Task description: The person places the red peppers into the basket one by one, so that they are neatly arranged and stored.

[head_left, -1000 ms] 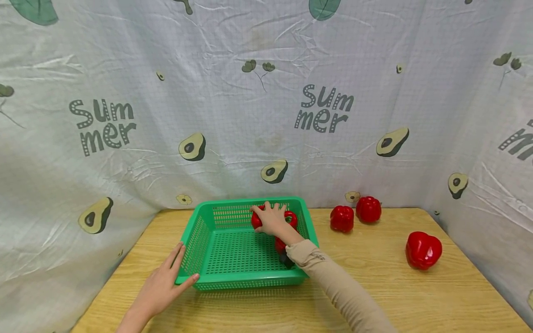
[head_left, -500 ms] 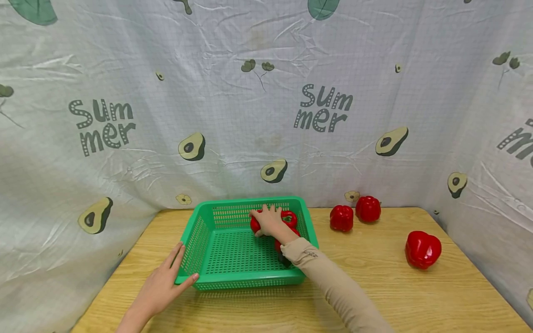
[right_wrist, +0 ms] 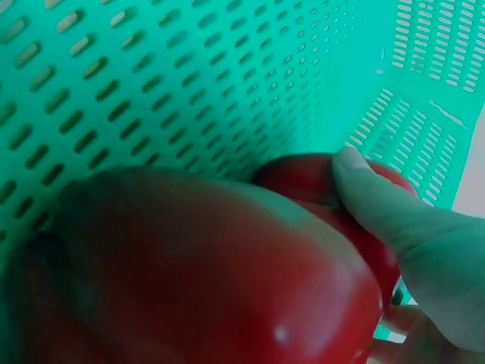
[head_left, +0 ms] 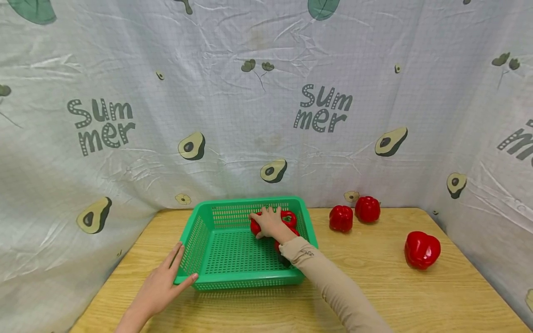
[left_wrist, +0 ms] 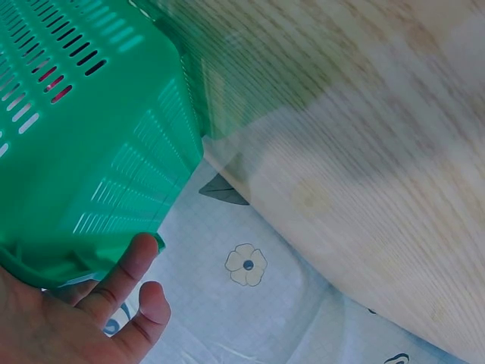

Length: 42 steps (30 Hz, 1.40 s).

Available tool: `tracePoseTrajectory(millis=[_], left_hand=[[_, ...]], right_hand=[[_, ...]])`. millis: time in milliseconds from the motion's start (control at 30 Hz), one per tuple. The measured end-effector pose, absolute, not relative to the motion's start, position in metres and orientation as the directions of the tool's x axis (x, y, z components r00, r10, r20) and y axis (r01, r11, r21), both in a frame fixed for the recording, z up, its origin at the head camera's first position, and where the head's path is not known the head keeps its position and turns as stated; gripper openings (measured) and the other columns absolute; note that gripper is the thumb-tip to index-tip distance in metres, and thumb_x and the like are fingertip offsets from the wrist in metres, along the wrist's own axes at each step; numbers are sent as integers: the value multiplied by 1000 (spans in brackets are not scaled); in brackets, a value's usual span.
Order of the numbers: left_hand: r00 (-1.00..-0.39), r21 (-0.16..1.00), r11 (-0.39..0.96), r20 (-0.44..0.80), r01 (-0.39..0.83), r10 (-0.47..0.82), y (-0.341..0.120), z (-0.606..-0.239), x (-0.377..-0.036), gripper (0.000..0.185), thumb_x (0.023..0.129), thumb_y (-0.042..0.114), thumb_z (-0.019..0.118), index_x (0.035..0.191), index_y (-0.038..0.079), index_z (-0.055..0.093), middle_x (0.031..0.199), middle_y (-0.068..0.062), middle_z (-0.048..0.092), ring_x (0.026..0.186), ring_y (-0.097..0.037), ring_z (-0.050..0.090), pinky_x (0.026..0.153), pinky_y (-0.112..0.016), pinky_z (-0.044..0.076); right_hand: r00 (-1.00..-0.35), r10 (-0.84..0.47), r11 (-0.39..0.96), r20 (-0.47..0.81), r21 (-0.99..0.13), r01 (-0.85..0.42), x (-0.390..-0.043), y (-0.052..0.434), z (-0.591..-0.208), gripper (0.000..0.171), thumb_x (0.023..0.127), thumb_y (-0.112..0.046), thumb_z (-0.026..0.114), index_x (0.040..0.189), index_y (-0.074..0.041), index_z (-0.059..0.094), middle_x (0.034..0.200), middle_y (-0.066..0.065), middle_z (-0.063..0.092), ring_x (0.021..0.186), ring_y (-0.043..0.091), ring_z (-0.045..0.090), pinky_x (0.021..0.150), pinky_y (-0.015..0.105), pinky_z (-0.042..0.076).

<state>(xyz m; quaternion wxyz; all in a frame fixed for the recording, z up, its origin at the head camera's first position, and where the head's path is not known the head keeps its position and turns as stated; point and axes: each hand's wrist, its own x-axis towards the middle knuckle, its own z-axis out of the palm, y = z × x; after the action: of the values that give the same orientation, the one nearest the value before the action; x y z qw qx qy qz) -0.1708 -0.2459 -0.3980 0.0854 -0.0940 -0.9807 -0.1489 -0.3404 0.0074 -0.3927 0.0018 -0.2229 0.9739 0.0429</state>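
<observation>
My left hand (head_left: 157, 287) rests at the front left corner of a green plastic basket (head_left: 250, 279), its fingers stretched along the rim. In the left wrist view, fingertips (left_wrist: 141, 252) touch the basket's edge from outside. Inside the basket, near the back right, my right hand (head_left: 272, 223) grips a red bell pepper (head_left: 254, 226). The right wrist view shows the thumb laid over this held pepper (right_wrist: 299, 176), and a larger-looking red bell pepper (right_wrist: 227, 258) close to the camera. Another bell pepper (head_left: 289, 217) sits beside the right hand; the forearm partly hides one more.
Three more red bell peppers stand on the wooden table (head_left: 366, 282) right of the basket: a pair at the back, the left pepper (head_left: 341, 218) and the right pepper (head_left: 367, 209), and a single pepper (head_left: 422, 250) farther right. A printed curtain (head_left: 233, 115) hangs behind the table.
My right hand has sunk slightly into the basket with the bell pepper, and the forearm has shifted a little left. The left hand stays put on the rim.
</observation>
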Motion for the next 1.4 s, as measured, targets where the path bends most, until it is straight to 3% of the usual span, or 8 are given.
tracePoseTrajectory(millis=[233, 400, 833, 1167, 1400], left_hand=[[-968, 277, 938, 195, 209, 158, -246, -398, -171, 80, 85, 50, 51, 139, -3, 26, 145, -22, 23, 106, -44, 52, 76, -52, 46], [-968, 278, 938, 195, 208, 157, -247, -399, -172, 81, 85, 51, 51, 139, -3, 26, 145, -22, 23, 106, -44, 52, 77, -52, 46], [-967, 276, 938, 202, 210, 157, -247, -400, -173, 80, 85, 50, 51, 139, -3, 26, 145, -22, 23, 106, -45, 52, 76, -52, 46], [-966, 272, 939, 203, 209, 157, -247, -400, -172, 81, 84, 50, 52, 139, -4, 26, 144, -22, 24, 104, -45, 52, 74, -51, 46], [-970, 274, 940, 189, 202, 153, -248, -400, -172, 81, 84, 51, 51, 139, -3, 25, 145, -22, 23, 105, -45, 52, 75, -52, 46]], right_hand=[[-908, -414, 900, -70, 117, -420, -339, 8, -392, 64, 76, -35, 69, 131, -40, 37, 133, 10, 40, 120, 32, 40, 99, 56, 25], [-916, -396, 905, -57, 145, -401, -340, 8, -390, 63, 78, -39, 66, 133, -41, 35, 132, 12, 41, 122, 34, 38, 100, 58, 25], [-913, -400, 912, -85, 67, -405, -336, 15, -383, 69, 76, -41, 66, 135, -41, 31, 138, 14, 33, 127, 34, 34, 101, 61, 20], [-893, -448, 892, -33, 47, -450, -333, 25, -365, 59, 82, -42, 60, 135, -34, 36, 129, 9, 44, 120, 30, 40, 98, 58, 24], [-857, -514, 856, 29, -38, -515, -326, 38, -350, 53, 85, -37, 59, 134, -31, 40, 121, 8, 49, 112, 27, 43, 96, 59, 25]])
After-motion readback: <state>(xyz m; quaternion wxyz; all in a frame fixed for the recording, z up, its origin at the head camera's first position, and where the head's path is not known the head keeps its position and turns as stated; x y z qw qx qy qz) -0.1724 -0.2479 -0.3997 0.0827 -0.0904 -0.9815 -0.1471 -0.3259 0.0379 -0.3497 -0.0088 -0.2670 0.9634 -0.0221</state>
